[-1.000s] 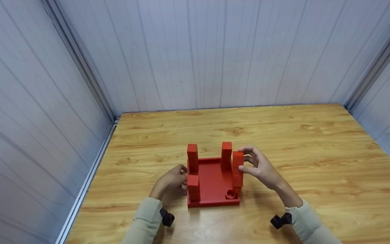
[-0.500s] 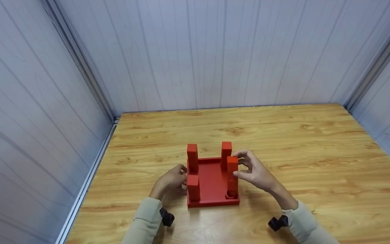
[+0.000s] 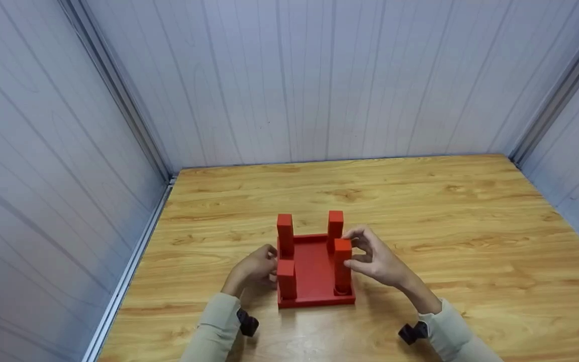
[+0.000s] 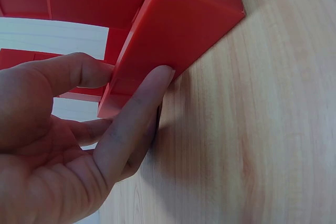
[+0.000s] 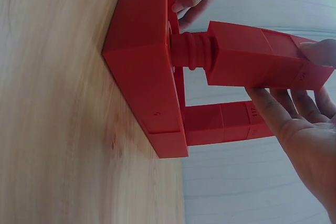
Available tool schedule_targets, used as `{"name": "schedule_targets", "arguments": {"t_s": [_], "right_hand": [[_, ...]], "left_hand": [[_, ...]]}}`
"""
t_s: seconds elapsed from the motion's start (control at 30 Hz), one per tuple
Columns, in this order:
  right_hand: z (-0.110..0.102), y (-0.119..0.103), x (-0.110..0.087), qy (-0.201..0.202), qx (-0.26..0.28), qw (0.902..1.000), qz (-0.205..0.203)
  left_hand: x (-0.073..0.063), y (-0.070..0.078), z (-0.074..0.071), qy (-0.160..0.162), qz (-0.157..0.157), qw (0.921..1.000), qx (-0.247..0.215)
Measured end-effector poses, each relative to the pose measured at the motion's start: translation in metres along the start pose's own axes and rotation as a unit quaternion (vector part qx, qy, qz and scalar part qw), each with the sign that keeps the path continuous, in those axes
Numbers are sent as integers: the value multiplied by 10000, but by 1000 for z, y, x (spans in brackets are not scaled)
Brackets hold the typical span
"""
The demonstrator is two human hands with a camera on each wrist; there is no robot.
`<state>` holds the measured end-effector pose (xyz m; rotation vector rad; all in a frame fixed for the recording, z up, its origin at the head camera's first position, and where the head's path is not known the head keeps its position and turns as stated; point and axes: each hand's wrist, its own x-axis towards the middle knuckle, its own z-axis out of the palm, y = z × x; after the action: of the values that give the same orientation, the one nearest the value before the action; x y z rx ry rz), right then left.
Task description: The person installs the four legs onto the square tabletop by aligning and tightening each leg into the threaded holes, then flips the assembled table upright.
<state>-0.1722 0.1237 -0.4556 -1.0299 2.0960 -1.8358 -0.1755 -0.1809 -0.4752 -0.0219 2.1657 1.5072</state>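
Observation:
A red square base (image 3: 314,274) with a raised rim lies on the wooden table, red square posts (image 3: 285,234) standing at three of its corners. Between thumb and fingers my right hand (image 3: 377,261) holds another red post (image 3: 343,257), nearly upright over the near right corner. Its ridged round peg (image 5: 191,50) enters the opening at that corner in the right wrist view; how deep it sits cannot be seen. My left hand (image 3: 257,264) grips the base's left side, fingers on both sides of the wall in the left wrist view.
Wood-grained table (image 3: 420,201) surrounds the base. Pale panel walls (image 3: 289,80) rise behind and on both sides, with metal strips at the corners. A small black device (image 3: 413,332) sits at each wrist.
My right hand has carried the post left and down, from beside the base's right edge to its near right corner, where the peg now meets the socket. The left hand has stayed put.

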Motion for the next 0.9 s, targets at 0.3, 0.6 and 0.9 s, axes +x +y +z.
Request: {"name": "schedule_targets", "arguments": {"t_s": [0.3, 0.6, 0.9], "right_hand": [[0, 1, -4, -210, -135, 9996, -89], [-3, 4, -5, -400, -106, 9990, -160], [-4, 2, -7, -417, -75, 9990, -108]], "left_hand": [[4, -5, 1, 82, 16, 9999, 78], [5, -3, 0, 122, -64, 9999, 78], [5, -2, 1, 189, -78, 9997, 157]]}}
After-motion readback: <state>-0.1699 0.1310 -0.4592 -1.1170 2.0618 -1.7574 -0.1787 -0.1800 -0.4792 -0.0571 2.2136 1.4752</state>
